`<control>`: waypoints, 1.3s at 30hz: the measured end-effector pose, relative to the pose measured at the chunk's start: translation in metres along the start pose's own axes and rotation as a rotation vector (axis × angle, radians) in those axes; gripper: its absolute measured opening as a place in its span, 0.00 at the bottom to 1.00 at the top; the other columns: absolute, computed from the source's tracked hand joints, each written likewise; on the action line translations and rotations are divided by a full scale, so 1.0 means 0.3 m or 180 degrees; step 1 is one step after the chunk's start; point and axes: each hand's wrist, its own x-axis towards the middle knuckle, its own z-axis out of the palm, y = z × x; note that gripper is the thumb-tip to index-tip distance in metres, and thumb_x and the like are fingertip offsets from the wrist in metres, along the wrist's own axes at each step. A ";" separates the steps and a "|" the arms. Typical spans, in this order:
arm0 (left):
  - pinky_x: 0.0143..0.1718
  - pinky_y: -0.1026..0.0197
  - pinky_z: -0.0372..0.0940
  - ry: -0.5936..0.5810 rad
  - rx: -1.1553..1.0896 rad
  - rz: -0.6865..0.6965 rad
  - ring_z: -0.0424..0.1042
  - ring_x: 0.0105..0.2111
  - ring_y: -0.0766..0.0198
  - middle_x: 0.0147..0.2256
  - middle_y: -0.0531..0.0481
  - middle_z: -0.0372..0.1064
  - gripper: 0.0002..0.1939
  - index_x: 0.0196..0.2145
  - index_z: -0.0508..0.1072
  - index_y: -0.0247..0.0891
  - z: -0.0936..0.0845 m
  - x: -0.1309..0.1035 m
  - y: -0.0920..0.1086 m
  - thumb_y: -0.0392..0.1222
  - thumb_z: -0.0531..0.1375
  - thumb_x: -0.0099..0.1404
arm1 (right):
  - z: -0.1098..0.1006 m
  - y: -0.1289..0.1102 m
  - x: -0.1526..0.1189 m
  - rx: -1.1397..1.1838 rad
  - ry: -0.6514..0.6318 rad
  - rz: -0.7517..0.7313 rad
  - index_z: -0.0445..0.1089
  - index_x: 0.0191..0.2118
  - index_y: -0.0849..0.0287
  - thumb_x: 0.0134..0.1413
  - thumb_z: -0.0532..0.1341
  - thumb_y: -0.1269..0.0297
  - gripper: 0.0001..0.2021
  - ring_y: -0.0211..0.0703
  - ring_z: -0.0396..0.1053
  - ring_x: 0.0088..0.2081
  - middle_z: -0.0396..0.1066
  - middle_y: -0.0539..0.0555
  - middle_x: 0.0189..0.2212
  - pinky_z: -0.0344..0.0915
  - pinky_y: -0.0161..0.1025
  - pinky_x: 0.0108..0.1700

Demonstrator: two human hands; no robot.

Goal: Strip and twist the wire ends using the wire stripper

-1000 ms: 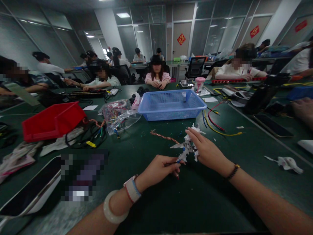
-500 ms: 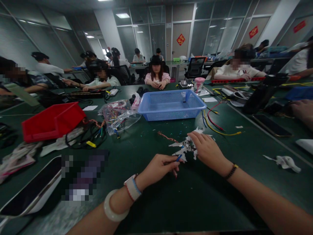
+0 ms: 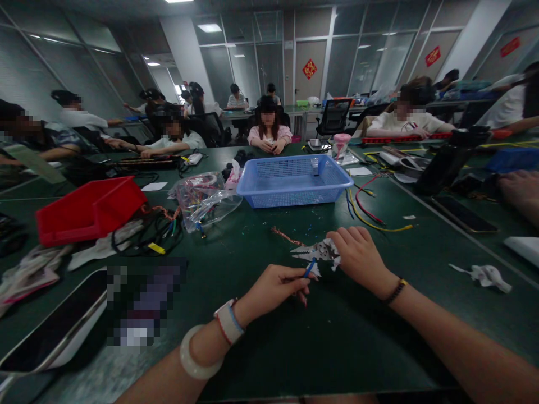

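My left hand (image 3: 280, 287) pinches a short blue wire (image 3: 310, 268) between thumb and fingers. The wire's upper end meets the jaws of metal wire-stripping pliers (image 3: 319, 251). My right hand (image 3: 357, 255) is wrapped round the pliers' handles, which are mostly hidden by the fingers and some white wrapping. The jaws are closed and point left. Just beyond their tip a braided copper-coloured strand (image 3: 288, 237) lies on the green table (image 3: 252, 348).
Ahead stands a blue basket (image 3: 295, 193). To the left are a clear bag of wires (image 3: 204, 196), a red bin (image 3: 90, 210) and a phone (image 3: 56, 320). At right lie coloured wires (image 3: 368, 216), a dark phone (image 3: 463, 214) and crumpled white material (image 3: 486, 276). People sit around.
The jaws of the pliers have closed, and the fingers of my right hand have drawn in around the handles. My left hand has hardly moved.
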 end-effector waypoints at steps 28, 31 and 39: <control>0.41 0.59 0.67 -0.0031 0.1580 0.0422 0.74 0.36 0.60 0.38 0.46 0.75 0.19 0.51 0.72 0.37 -0.005 -0.020 0.058 0.47 0.57 0.66 | 0.030 0.016 -0.010 0.0542 -0.0444 0.0558 0.67 0.50 0.58 0.48 0.54 0.79 0.22 0.40 0.74 0.33 0.73 0.55 0.47 0.65 0.34 0.30; 0.50 0.55 0.63 0.0484 0.2111 0.0717 0.71 0.45 0.57 0.48 0.45 0.73 0.20 0.55 0.68 0.40 0.004 -0.070 0.121 0.48 0.53 0.69 | 0.040 0.029 -0.021 0.0640 -0.0415 0.0669 0.67 0.50 0.56 0.51 0.55 0.75 0.20 0.41 0.74 0.32 0.73 0.54 0.46 0.65 0.35 0.28; 0.59 0.47 0.56 0.2696 0.3291 0.0377 0.63 0.56 0.53 0.52 0.44 0.67 0.17 0.52 0.67 0.41 -0.165 -0.450 0.068 0.45 0.52 0.68 | 0.031 0.050 -0.030 0.0850 -0.0655 0.0843 0.66 0.52 0.53 0.54 0.54 0.71 0.19 0.45 0.74 0.32 0.72 0.54 0.49 0.65 0.39 0.27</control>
